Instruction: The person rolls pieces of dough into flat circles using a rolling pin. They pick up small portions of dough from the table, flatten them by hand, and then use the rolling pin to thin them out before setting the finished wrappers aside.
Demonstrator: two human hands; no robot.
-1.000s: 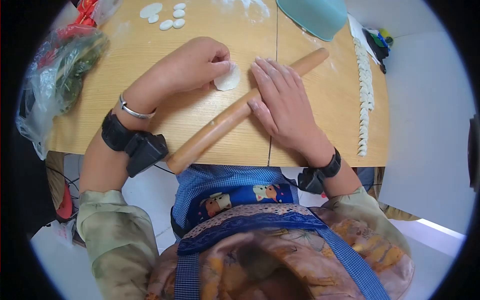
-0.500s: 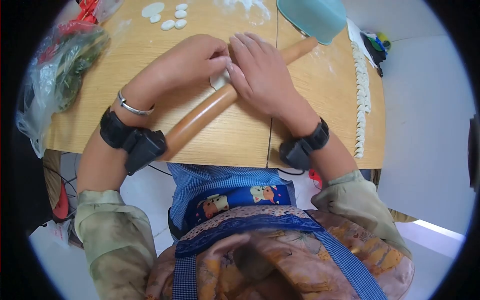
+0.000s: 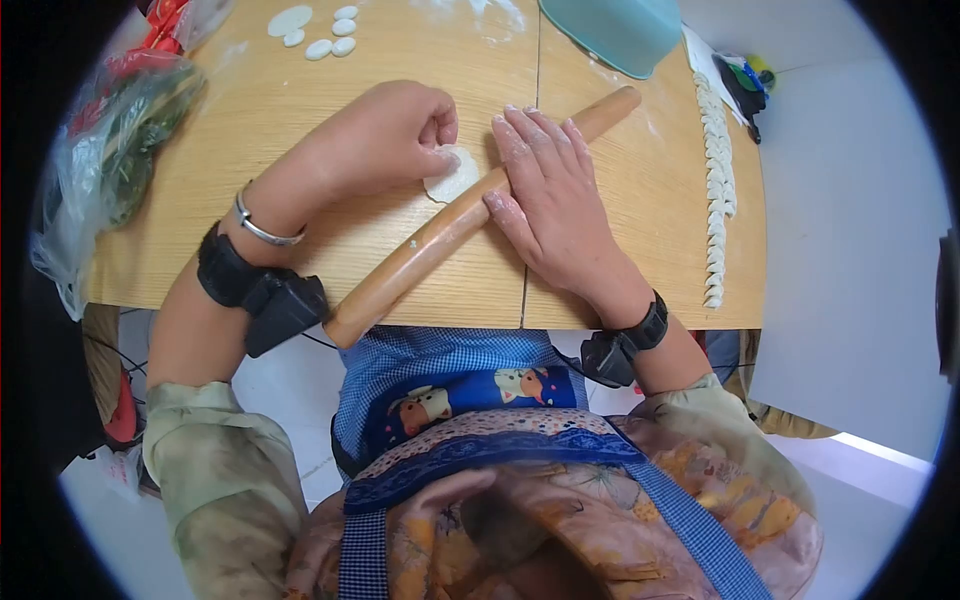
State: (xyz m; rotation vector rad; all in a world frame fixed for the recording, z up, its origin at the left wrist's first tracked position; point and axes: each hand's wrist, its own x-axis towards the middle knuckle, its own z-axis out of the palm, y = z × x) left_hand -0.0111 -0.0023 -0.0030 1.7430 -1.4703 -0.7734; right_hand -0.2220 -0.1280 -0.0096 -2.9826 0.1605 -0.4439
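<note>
A thin round dough wrapper (image 3: 453, 177) lies on the table beside the rolling pin, its upper left edge pinched between the thumb and curled fingers of my left hand (image 3: 415, 130). The wooden rolling pin (image 3: 430, 250) slants from the table's front edge up to the right. Flat across its upper half rests my right hand (image 3: 550, 190), fingers stretched out and floury, thumb apart on the near side. My right palm hides part of the pin.
Several small dough pieces (image 3: 331, 48) and a rolled wrapper (image 3: 290, 20) lie at the back left. A teal bowl (image 3: 615, 35) stands at the back. Folded dumplings (image 3: 715, 180) form a long row on the right. Plastic bags with greens (image 3: 140, 150) sit at left.
My right hand has slid along the pin, away from my left hand, and the pin has shifted toward me. More of the dough wrapper now shows.
</note>
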